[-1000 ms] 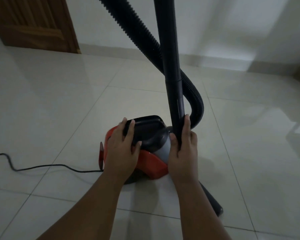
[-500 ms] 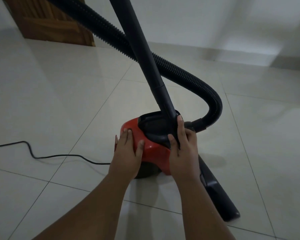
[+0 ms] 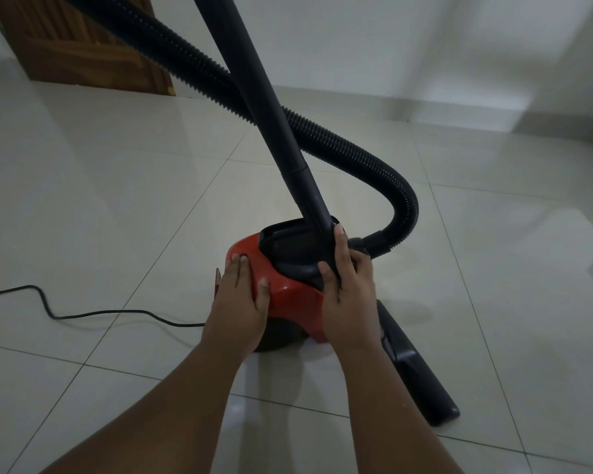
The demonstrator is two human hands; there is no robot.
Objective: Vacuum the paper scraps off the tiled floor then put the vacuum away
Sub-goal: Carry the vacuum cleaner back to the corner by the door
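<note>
A red and black canister vacuum (image 3: 290, 295) sits on the pale tiled floor (image 3: 117, 206) in front of me. My left hand (image 3: 238, 302) lies flat on its red shell, fingers spread. My right hand (image 3: 348, 289) grips the black wand (image 3: 278, 124) where it meets the vacuum's top. The wand leans up to the left. A ribbed black hose (image 3: 353, 148) loops from the vacuum's far side up to the top left. The black floor nozzle (image 3: 415, 367) lies on the tiles right of my right arm. No paper scraps are visible.
A black power cord (image 3: 83, 313) snakes across the tiles from the left edge to the vacuum. A wooden door (image 3: 79, 46) stands at the back left. A white wall with a skirting (image 3: 391, 100) runs along the back.
The wand has tilted from upright to leaning left. My left hand slid from the black top down onto the red shell. The view has shifted, showing more of the nozzle.
</note>
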